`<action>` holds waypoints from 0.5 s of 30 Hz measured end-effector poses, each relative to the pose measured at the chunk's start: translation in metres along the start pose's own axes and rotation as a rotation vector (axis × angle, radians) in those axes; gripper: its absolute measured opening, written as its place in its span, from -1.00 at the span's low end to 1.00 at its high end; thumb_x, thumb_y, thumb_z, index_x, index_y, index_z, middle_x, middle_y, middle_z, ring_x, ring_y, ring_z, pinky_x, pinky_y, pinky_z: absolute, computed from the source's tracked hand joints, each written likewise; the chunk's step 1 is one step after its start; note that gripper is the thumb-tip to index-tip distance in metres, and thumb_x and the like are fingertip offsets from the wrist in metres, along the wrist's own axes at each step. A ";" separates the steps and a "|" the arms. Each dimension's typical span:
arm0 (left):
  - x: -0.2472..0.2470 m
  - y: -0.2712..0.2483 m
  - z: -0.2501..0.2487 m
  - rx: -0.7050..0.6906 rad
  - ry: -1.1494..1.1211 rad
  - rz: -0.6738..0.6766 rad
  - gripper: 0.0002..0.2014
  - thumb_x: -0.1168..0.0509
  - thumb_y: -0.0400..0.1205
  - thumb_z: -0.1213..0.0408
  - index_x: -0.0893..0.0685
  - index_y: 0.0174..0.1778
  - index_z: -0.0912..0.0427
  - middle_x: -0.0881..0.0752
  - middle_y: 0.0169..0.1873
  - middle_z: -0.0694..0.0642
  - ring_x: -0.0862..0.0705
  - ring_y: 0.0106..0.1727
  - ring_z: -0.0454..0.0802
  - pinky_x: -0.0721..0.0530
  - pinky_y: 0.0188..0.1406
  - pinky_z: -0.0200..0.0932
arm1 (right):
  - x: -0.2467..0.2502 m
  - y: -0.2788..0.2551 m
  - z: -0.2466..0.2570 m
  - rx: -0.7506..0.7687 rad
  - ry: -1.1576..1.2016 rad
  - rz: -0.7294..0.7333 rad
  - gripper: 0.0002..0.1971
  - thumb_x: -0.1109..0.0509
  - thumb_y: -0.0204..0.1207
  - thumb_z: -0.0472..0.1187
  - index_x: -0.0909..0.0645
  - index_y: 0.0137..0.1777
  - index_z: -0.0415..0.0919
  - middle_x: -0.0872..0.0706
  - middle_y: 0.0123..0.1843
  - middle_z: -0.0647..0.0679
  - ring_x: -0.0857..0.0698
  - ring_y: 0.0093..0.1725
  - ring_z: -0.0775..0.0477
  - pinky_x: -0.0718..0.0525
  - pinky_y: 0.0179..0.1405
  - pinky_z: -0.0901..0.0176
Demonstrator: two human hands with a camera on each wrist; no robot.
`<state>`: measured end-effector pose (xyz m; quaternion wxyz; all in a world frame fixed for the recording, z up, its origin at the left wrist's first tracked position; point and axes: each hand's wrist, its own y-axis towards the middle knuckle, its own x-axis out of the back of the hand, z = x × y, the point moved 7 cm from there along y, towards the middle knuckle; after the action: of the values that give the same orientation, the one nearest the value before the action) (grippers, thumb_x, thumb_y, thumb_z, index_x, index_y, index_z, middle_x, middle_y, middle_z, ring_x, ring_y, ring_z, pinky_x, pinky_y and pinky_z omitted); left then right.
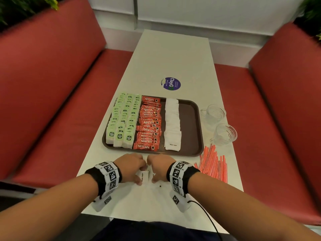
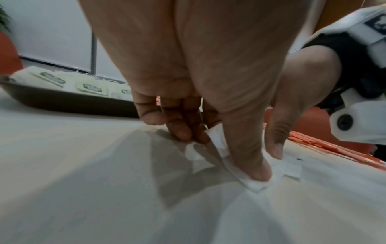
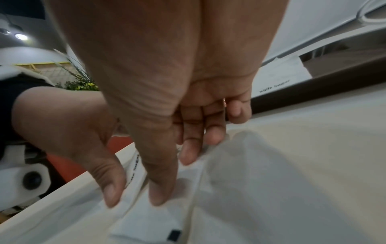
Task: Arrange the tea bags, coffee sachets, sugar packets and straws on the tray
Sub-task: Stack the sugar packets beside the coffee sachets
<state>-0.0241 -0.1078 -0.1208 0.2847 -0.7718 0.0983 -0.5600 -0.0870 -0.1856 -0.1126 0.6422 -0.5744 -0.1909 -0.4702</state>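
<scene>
Item: white paper sugar packets [image 1: 145,176], lying on the pale table [image 1: 173,54] between my two hands, my left hand [image 1: 131,166] and right hand [image 1: 160,166] each pinching the small stack with thumb and fingertips. Beyond my knuckles, the dark brown plastic tray [image 1: 191,126] holds green-labelled tea bags [image 1: 124,119], red coffee sachets [image 1: 150,124] and more sugar. Right of my right hand lie the orange-striped straws [image 1: 214,163].
</scene>
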 end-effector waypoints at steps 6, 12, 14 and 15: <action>0.019 0.005 0.005 0.008 -0.100 -0.025 -0.71 -0.49 0.52 0.02 -0.65 0.09 -0.02 -0.71 -0.07 -0.05 -0.63 -0.05 -0.05 -0.52 -0.14 -0.15 | -0.002 0.001 -0.007 0.020 -0.151 0.135 -0.56 -0.52 0.55 -0.06 -0.64 0.36 -0.25 -0.74 0.21 -0.17 -0.71 0.18 -0.25 -0.69 0.15 -0.02; 0.073 0.018 0.008 -0.070 -0.211 -0.210 -0.92 -0.41 0.63 0.07 -0.67 -0.02 -0.11 -0.66 -0.17 -0.20 -0.61 -0.13 -0.15 -0.46 -0.23 -0.30 | -0.001 -0.008 -0.027 0.026 -0.138 0.132 -0.75 -0.40 0.63 -0.11 -0.64 0.15 -0.29 -0.72 0.11 -0.18 -0.68 0.05 -0.24 -0.66 0.01 0.02; 0.091 0.027 0.005 -0.078 -0.278 -0.295 -0.86 -0.38 0.67 0.12 -0.73 0.13 -0.07 -0.68 -0.05 -0.21 -0.63 -0.02 -0.15 -0.57 -0.03 -0.21 | 0.005 -0.013 -0.038 0.026 -0.046 0.092 -0.87 -0.40 0.61 -0.16 -0.53 0.02 -0.16 -0.62 0.02 -0.11 -0.56 -0.03 -0.15 -0.52 -0.07 0.10; 0.097 0.033 0.003 -0.077 -0.292 -0.332 -0.81 -0.36 0.68 0.15 -0.75 0.20 -0.03 -0.69 0.01 -0.19 -0.63 0.04 -0.14 -0.60 0.10 -0.14 | 0.009 -0.016 -0.043 0.019 0.003 0.068 -0.85 -0.42 0.60 -0.16 -0.47 -0.01 -0.11 -0.57 0.00 -0.07 -0.52 -0.05 -0.13 -0.47 -0.09 0.12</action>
<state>0.0184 -0.1801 -0.0611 0.1700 -0.8607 -0.0511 -0.4772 -0.1087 -0.2270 -0.1080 0.6635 -0.5738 -0.1745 -0.4473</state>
